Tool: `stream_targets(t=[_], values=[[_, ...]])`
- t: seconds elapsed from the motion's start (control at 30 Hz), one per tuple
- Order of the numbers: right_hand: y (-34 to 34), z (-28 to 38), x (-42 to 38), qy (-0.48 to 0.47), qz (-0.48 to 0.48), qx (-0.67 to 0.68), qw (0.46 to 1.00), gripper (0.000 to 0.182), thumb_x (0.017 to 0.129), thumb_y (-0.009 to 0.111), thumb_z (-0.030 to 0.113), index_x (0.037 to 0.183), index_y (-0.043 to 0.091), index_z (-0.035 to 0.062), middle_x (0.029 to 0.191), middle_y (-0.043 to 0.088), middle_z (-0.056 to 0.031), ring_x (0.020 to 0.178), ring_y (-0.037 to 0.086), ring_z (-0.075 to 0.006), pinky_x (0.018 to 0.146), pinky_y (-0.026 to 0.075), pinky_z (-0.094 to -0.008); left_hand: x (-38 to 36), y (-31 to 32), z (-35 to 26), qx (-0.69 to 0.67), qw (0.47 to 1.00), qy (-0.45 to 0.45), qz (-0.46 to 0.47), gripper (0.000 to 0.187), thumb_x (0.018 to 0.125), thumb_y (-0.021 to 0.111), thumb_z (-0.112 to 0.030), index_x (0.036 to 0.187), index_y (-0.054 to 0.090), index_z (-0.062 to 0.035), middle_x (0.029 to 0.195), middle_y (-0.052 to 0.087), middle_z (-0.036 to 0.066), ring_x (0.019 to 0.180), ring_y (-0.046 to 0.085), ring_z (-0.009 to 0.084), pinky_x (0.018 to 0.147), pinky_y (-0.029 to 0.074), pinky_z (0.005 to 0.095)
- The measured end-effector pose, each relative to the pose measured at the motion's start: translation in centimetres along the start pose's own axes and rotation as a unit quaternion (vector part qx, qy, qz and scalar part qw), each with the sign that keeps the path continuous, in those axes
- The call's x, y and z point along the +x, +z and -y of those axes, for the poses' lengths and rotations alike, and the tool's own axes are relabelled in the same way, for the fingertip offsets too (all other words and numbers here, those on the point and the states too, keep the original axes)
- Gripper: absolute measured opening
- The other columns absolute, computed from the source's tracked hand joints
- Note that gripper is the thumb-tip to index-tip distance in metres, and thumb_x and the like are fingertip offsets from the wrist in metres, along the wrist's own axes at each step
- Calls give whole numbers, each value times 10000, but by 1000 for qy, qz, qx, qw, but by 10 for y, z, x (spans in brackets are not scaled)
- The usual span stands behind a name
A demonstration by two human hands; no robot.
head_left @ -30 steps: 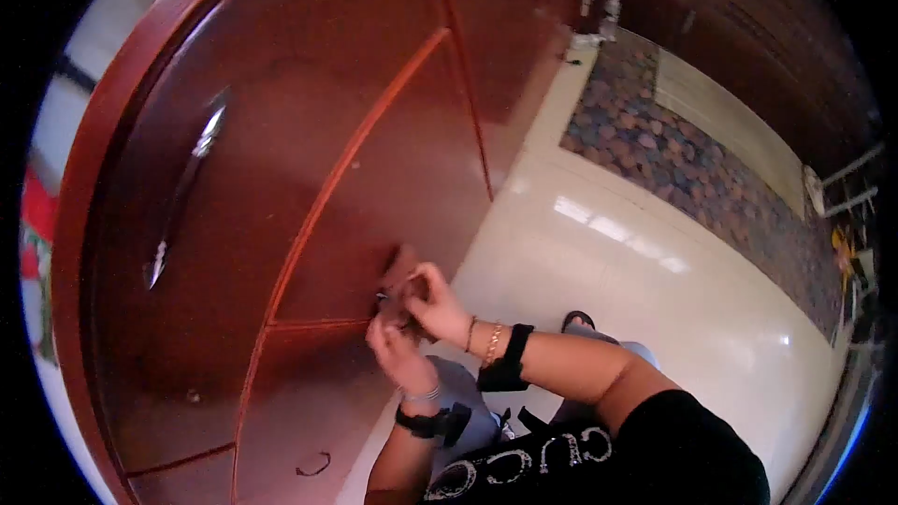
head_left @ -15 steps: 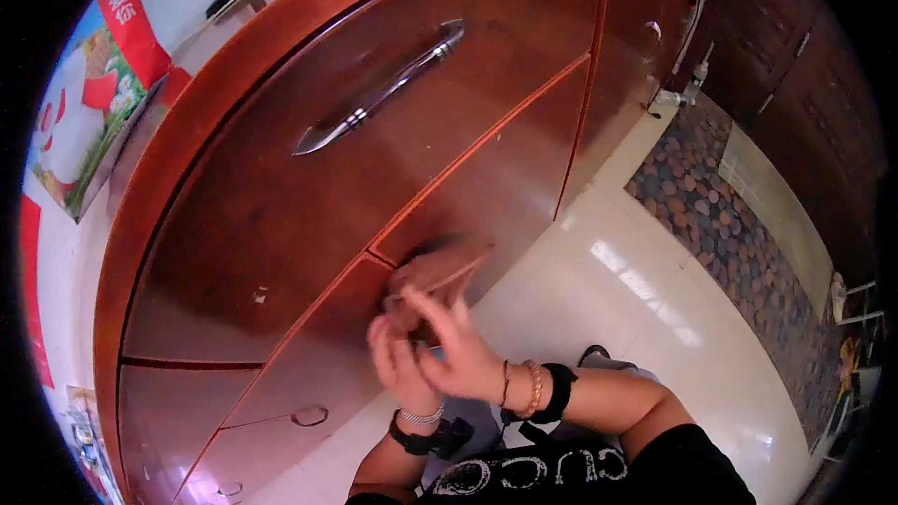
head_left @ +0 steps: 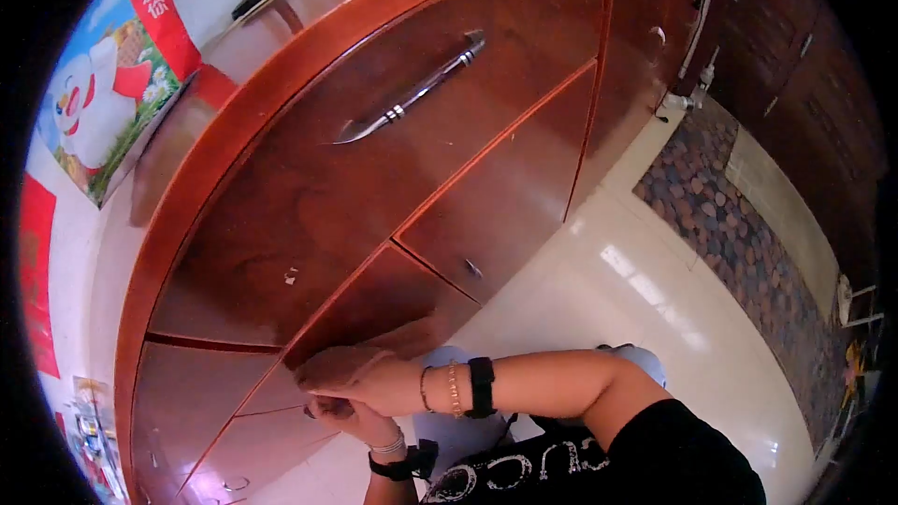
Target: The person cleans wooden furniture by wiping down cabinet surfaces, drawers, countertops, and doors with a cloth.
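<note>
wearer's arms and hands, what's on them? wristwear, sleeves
Bare forearms. The right hand has a black strap band with gold and thin bangles at the wrist. The left hand has a silver bracelet and a black strap. Black top with white lettering.

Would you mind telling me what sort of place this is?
Probably a room in a home: a large reddish wooden cabinet with a chrome handle, a glossy tiled floor and a pebble-patterned mat.
</note>
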State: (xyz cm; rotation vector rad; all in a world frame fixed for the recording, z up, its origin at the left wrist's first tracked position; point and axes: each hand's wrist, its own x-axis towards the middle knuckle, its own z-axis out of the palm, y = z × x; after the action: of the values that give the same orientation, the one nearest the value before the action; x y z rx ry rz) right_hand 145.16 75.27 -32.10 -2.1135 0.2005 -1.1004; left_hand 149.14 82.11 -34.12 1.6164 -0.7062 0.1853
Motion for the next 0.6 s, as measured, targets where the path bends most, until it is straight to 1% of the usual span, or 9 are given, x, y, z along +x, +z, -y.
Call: stream_targets(t=[0.1,0.23,0.37,0.4,0.47,0.5,0.53,0.57,0.6], values=[[-8,-10,-8,33,109,0,993,387,924,393,192,1308,413,144,1312,441,-79,1178,443,-234,988,345,-373,-3,3,-1,-34,999,-23,18,408,886,545,-113,1228,350,-7,1152,454,67,1027,443,151,910,359,285],[-36,10,13,55,86,57,993,412,907,390,154,1318,402,144,1299,446,-98,1188,435,-253,997,336,-351,10,12,-29,-25,999,45,6,398,880,553,-108,1217,370,-2,1116,475,73,1020,445,155,892,367,284],[-99,42,58,-20,59,-35,997,481,853,451,206,1329,392,169,1259,464,-141,1120,488,-308,943,389,-393,37,54,-46,-120,988,93,-36,450,870,575,-165,1236,372,1,1190,447,127,1089,441,220,924,360,342],[-102,44,62,-25,46,-39,998,498,832,482,227,1321,400,173,1244,472,-146,1088,506,-319,913,410,-405,39,89,-37,217,956,32,-194,479,897,525,-215,1307,336,-55,1219,436,131,1112,431,279,950,344,407],[-108,47,70,-35,20,-49,998,536,791,544,269,1305,417,183,1214,487,-157,1024,543,-342,852,452,-430,45,104,-53,520,788,-34,-328,511,924,474,-266,1378,300,-111,1249,426,134,1135,422,338,976,328,472],[-109,43,71,-50,-33,-28,998,513,794,557,297,1278,443,172,1093,532,-154,890,575,-333,750,477,-412,50,92,-64,319,912,29,-257,425,928,452,-257,1304,361,-79,1216,444,138,1085,447,310,960,345,433],[-115,42,70,-59,-67,-31,995,504,793,570,308,1259,458,152,1057,545,-164,833,591,-329,702,491,-400,54,80,-87,97,976,91,-172,359,933,431,-249,1229,423,-47,1182,462,143,1035,472,282,945,362,394],[-121,41,69,-68,-102,-34,992,496,793,583,319,1240,472,132,1021,557,-175,776,607,-326,654,505,-388,57,74,-102,-130,977,149,-76,323,937,409,-241,1155,485,-16,1149,480,147,984,497,253,929,379,355],[-124,40,67,-73,-99,-35,992,496,793,583,319,1240,472,132,1021,557,-175,776,607,-326,654,505,-388,57,71,-109,-132,976,150,-81,323,937,409,-241,1155,485,-16,1149,480,147,984,497,253,929,379,355]])
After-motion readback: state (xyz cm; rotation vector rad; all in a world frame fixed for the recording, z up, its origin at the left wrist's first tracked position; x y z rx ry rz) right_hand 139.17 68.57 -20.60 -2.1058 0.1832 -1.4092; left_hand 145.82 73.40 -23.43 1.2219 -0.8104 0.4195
